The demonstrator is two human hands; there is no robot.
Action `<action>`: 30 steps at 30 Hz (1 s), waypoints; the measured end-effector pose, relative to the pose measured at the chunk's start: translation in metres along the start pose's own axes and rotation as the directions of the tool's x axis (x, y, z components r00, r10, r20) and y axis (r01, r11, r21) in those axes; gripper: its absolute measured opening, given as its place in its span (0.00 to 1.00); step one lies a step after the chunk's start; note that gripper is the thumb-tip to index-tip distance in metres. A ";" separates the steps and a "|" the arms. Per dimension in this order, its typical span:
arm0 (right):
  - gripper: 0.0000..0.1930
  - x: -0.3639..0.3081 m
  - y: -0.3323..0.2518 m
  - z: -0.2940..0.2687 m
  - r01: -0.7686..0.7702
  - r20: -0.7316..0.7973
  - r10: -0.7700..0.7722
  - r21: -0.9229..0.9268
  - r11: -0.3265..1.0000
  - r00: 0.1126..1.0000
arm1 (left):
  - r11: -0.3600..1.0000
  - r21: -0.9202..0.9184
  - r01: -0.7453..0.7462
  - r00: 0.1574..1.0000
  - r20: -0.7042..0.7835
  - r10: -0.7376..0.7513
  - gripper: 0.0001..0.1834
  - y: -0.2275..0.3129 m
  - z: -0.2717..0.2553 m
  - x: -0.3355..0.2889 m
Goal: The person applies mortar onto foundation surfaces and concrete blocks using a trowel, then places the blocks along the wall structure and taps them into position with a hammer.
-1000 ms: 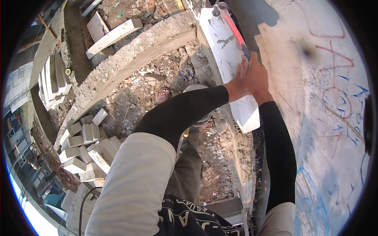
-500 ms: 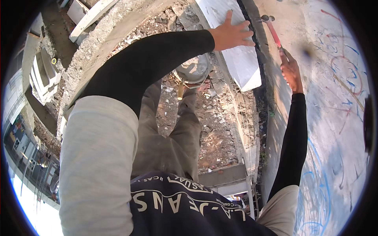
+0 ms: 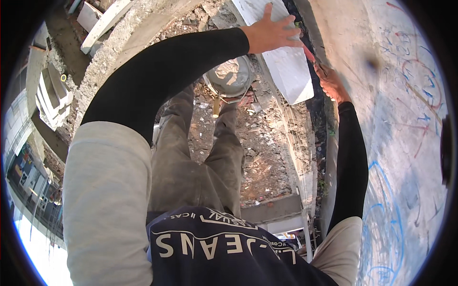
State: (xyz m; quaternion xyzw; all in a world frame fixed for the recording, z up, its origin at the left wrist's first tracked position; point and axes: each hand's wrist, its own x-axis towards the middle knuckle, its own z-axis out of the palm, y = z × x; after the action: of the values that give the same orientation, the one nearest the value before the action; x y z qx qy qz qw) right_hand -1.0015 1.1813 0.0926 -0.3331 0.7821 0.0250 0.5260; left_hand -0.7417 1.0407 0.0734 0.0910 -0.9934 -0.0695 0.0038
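A long white block (image 3: 290, 78), light like aerated concrete, lies on the wall course beside the plastered wall. My left hand (image 3: 272, 34) is spread over its top, fingers apart, with the palm facing down on it. In my right hand (image 3: 332, 85) is a hammer (image 3: 309, 53), held by its grip at the block's right side. The red shaft points up and left toward my left fingertips. The hammer's head is hidden near the block and those fingertips. A dark narrow gap runs between block and wall.
The marked wall (image 3: 381, 124) rises at the right. Below my left arm stands a round grey bucket (image 3: 231, 78) with a wooden handle (image 3: 216, 108) beside it. Rubble (image 3: 257, 162) covers the ground around my legs. Thin strings (image 3: 298, 155) run along the course. Pale blocks (image 3: 52, 97) lie at left.
My right hand has swung the hammer left from in front of the wall to the block's side. My left hand stays spread on the block.
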 end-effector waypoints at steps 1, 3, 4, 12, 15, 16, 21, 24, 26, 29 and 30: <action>0.17 0.010 0.011 -0.017 0.035 0.016 -0.034 -0.096 0.995 0.999 | 0.998 0.060 0.020 1.000 0.011 -0.021 0.36 0.003 0.004 0.007; 0.18 0.016 0.001 -0.016 0.110 0.011 -0.110 -0.146 0.983 0.994 | 0.988 0.147 0.039 0.998 0.044 -0.046 0.39 0.002 0.013 -0.002; 0.19 0.022 -0.004 -0.016 0.175 0.005 -0.177 -0.204 0.963 0.984 | 0.988 0.144 0.052 0.998 0.034 -0.057 0.40 0.002 0.017 -0.007; 0.25 0.054 -0.023 -0.036 0.101 -0.161 -0.122 -0.134 0.986 0.979 | 0.994 0.097 0.056 0.997 0.040 -0.061 0.49 0.009 0.010 -0.006; 0.29 0.042 -0.035 -0.051 0.106 -0.144 -0.105 -0.001 0.994 0.984 | 0.992 0.112 0.058 0.996 0.062 -0.065 0.51 0.013 0.006 0.002; 0.28 0.036 -0.043 -0.056 0.115 -0.131 -0.106 0.064 0.991 0.986 | 0.988 0.136 0.068 0.992 0.091 -0.081 0.51 0.014 0.002 0.004; 0.24 0.033 -0.066 -0.038 0.116 -0.077 -0.109 0.100 0.988 0.991 | 0.992 0.109 0.069 0.994 0.077 -0.078 0.47 0.010 0.004 0.004; 0.25 0.048 -0.069 -0.029 0.214 -0.019 -0.214 0.030 0.976 0.977 | 0.993 0.092 0.074 0.994 0.073 -0.081 0.44 0.011 0.004 0.008; 0.27 0.053 -0.074 -0.032 0.233 -0.071 -0.238 -0.069 0.970 0.969 | 0.994 0.057 0.091 0.994 0.052 -0.094 0.43 0.008 0.006 0.004; 0.29 0.055 -0.079 -0.034 0.235 -0.132 -0.245 -0.092 0.968 0.960 | 0.995 0.038 0.089 0.993 0.078 -0.092 0.41 0.012 0.006 0.007; 0.29 0.056 -0.083 -0.035 0.255 -0.142 -0.266 -0.091 0.963 0.954 | 0.996 0.002 0.087 0.994 0.070 -0.087 0.41 0.013 0.005 0.010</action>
State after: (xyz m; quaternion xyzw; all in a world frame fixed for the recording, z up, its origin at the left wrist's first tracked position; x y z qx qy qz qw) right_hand -0.9963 1.0758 0.0872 -0.4527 0.7680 -0.0421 0.4510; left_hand -0.7539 1.0526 0.0700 0.1318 -0.9880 -0.0731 -0.0339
